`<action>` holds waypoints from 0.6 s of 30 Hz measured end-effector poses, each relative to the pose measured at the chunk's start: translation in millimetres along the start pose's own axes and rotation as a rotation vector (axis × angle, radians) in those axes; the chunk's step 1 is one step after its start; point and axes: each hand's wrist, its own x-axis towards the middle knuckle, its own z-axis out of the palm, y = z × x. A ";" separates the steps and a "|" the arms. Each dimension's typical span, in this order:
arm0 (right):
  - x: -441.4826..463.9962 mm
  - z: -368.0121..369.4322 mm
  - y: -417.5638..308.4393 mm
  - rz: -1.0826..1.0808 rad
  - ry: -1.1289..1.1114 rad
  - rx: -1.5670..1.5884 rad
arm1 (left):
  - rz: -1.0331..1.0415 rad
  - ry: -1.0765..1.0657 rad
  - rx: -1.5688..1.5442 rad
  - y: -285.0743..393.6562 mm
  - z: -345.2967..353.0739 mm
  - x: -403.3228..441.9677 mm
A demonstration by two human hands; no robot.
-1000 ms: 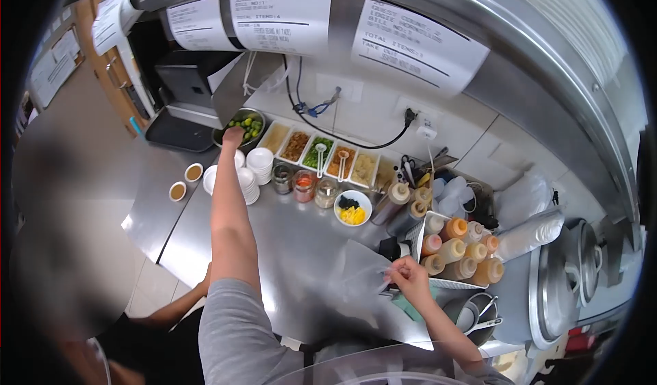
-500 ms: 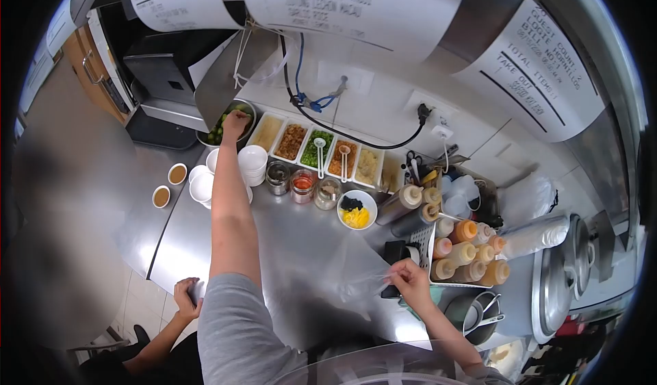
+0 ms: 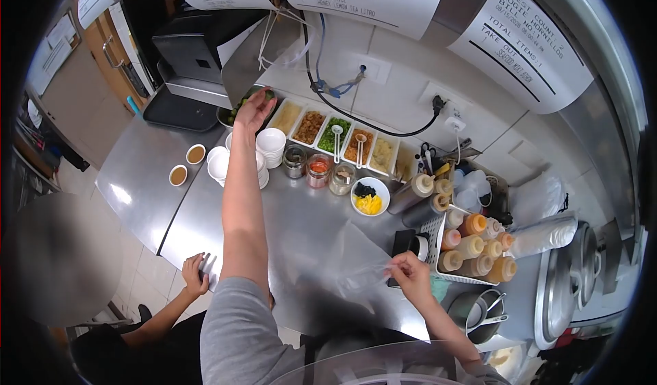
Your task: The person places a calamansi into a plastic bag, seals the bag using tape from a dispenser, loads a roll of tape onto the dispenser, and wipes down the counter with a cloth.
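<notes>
My left hand [image 3: 254, 110] is stretched out to the back left, at the rim of a metal bowl [image 3: 224, 117] of small green citrus fruits [image 3: 236, 113]. Its fingers curl round a green citrus fruit [image 3: 269, 95]; whether more lie in the palm is hidden. On the right, my right hand [image 3: 408, 275] pinches the edge of a clear plastic bag [image 3: 349, 262], which hangs over the steel counter [image 3: 294, 231]. Stacked white bowls [image 3: 271, 142] stand beside my left forearm.
Behind the counter's middle are topping trays [image 3: 335, 135], glass jars [image 3: 318, 171] and a white bowl [image 3: 378, 188] with yellow and black food. A basket [image 3: 432, 238] of sauce bottles and pots [image 3: 469, 310] stand right. Two sauce cups [image 3: 178, 175] and another person's hand [image 3: 196, 275] are left.
My left hand has lifted from inside the fruit bowl to its rim, with a green citrus fruit in the fingers. My right hand keeps its pinch on the bag. The view has shifted slightly.
</notes>
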 end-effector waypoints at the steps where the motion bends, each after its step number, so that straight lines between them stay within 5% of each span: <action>1: -1.8 -2.8 3.0 0.026 0.000 0.005 | -0.001 0.003 0.002 1.1 -1.6 -0.9; 10: 23.1 -9.6 2.0 -0.032 -0.084 -0.251 | -0.072 -0.250 0.131 -10.6 96.3 -92.1; 12: 32.7 -20.8 -4.9 -0.120 -0.249 -0.473 | -0.081 -0.234 0.184 -18.4 134.1 -130.8; 18: 32.5 -37.4 -94.7 -0.311 0.150 -0.427 | -0.104 -0.319 0.362 -46.7 216.0 -239.3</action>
